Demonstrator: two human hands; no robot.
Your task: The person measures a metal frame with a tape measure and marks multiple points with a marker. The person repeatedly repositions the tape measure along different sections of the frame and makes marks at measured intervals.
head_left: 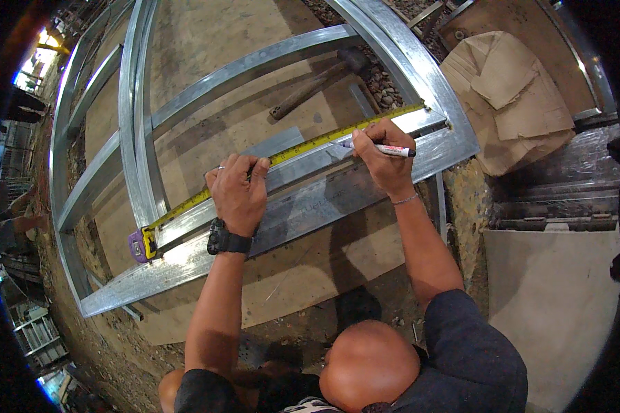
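Note:
A yellow tape measure blade point(310, 143) stretches along a shiny metal bar of a frame point(303, 206). Its purple and yellow case point(142, 246) rests at the bar's left end, and the blade's far end lies near the frame's right corner. My left hand point(240, 193), with a black watch on the wrist, pinches the blade around its middle against the bar. In my right hand point(387, 162) is a white marker pen point(395, 150), gripped between thumb and fingers. Its purplish tip points left, close to the bar just below the blade.
A hammer point(310, 89) with a wooden handle lies on brown sheets inside the frame. Metal crossbars point(255, 65) span the frame beyond my hands. Folded brown cardboard point(513, 110) sits to the right, above a pale board point(551, 296). Gravel shows at the far side.

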